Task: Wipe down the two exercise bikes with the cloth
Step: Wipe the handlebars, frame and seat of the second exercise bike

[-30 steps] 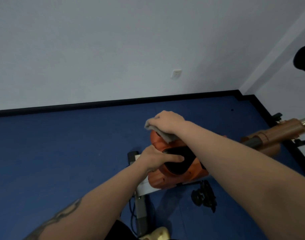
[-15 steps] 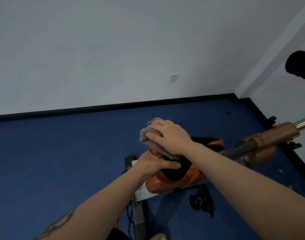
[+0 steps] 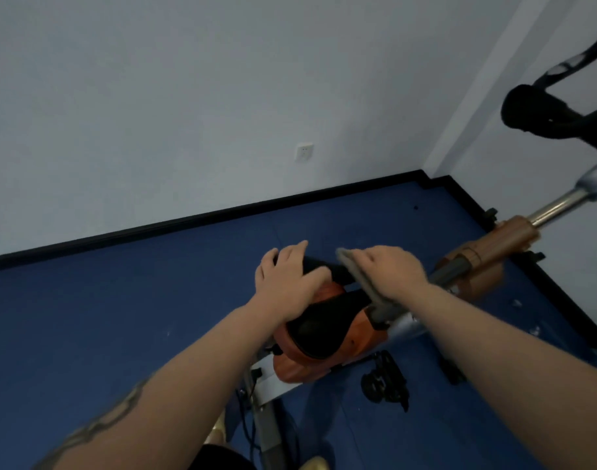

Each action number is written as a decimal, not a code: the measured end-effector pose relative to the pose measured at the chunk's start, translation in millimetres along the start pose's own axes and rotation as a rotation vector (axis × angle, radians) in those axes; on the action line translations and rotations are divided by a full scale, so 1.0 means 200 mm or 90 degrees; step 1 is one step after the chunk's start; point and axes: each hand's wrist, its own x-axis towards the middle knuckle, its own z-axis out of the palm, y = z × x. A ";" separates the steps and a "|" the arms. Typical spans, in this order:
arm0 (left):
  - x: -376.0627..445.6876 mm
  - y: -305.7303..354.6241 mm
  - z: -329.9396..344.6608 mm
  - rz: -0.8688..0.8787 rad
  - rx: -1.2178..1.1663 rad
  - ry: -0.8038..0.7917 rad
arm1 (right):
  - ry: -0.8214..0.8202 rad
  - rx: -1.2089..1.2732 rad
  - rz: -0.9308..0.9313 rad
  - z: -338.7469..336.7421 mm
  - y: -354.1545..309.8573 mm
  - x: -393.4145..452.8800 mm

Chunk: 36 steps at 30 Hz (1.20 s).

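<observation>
An orange exercise bike [image 3: 324,354] with a black saddle [image 3: 310,329] stands on the blue floor below me. My left hand [image 3: 290,279] lies over the saddle's far end, which sits between its fingers and thumb. My right hand [image 3: 392,273] holds a grey cloth [image 3: 359,278] and presses it on the bike just right of the saddle, above the grey frame tube [image 3: 449,271]. The black handlebar [image 3: 541,111] rises at the top right on a chrome post [image 3: 554,206].
A black pedal [image 3: 385,381] hangs below the orange body. White walls with a black skirting [image 3: 188,218] meet in a corner behind the bike. A wall socket [image 3: 303,152] sits low on the far wall. The bike's grey base bar [image 3: 266,422] runs toward my feet.
My right hand has slid the cloth from the saddle's left end to the right, toward the frame tube. My left hand has moved up onto the saddle's far end. The view has swung left.
</observation>
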 end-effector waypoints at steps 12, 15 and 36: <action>-0.06 -0.02 0.15 0.081 0.186 0.257 | 0.072 0.030 0.153 0.03 0.00 -0.04; -0.03 -0.04 0.11 0.117 0.236 0.235 | 0.170 -0.037 0.047 0.13 -0.14 -0.13; 0.23 -0.11 -0.09 0.296 0.032 0.042 | 0.204 0.176 0.484 0.24 -0.45 -0.15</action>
